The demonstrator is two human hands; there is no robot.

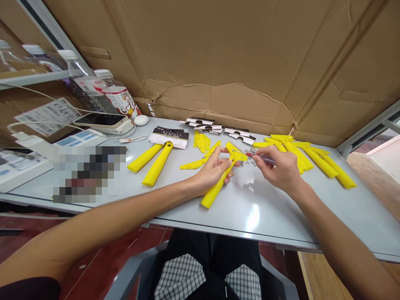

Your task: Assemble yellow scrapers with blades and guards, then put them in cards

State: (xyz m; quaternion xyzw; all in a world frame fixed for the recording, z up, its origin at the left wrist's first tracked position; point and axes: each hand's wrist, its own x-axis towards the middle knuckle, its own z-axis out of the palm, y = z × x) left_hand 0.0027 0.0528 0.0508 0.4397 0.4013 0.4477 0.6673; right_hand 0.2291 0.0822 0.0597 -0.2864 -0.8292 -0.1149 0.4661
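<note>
Carded tools (158, 164) left, held tool (218, 186) centre, loose tools (321, 163) right; cardboard (218, 50) behind.

"What are the things lying on?"

"A pale, glossy table (271, 216), spreading beneath the left grip (215, 171) and the right grip (281, 164)."

"Anything between those two?"

"Small metal pieces (250, 161), scattered close to the right grip's fingertips."

"And to the right of that grip?"

"A heap of yellow handles (320, 162), overlapping one another."

"Beyond the left grip?"

"Flat yellow pieces (201, 142), some bunched together, and behind them stacked black-and-white cards (208, 128)."

"Left of it?"

"A spread yellow pair (157, 171) with a carded top (175, 139). Farther left and beyond lie a white rounded case (141, 120) and a looped white cord (134, 139)."
</note>
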